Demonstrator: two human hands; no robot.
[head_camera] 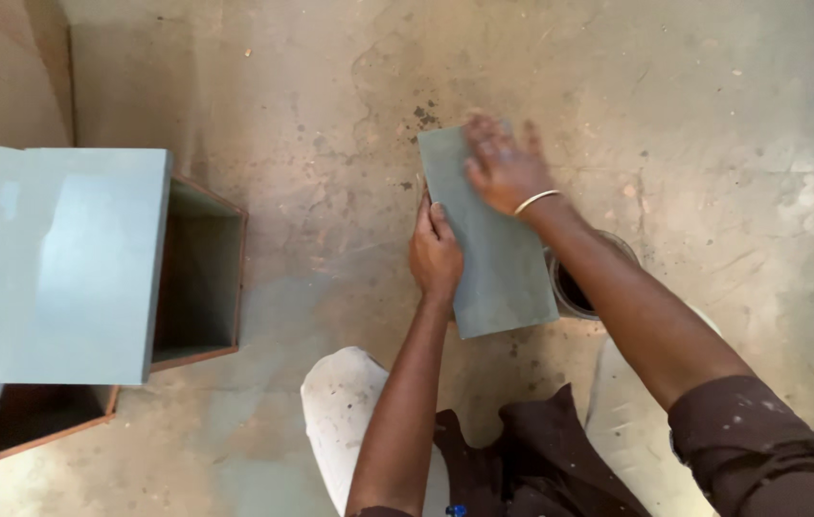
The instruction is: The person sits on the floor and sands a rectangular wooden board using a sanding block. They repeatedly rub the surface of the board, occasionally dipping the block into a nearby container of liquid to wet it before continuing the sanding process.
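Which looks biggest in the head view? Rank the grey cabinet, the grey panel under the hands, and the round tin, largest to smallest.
1. Grey cabinet, by far the largest, though it sits nearer the camera.
2. Grey panel, held at its edge by the left hand, with the right hand flat on top.
3. Round tin, smallest, but partly hidden by the panel and arm.

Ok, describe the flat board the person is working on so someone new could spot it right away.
Start from the big grey-green cabinet at the left and look right across the concrete floor to the person's hands. The grey-green board lies under the right hand, with the left hand gripping its edge. Unlike the cabinet, it is one thin, flat rectangle.
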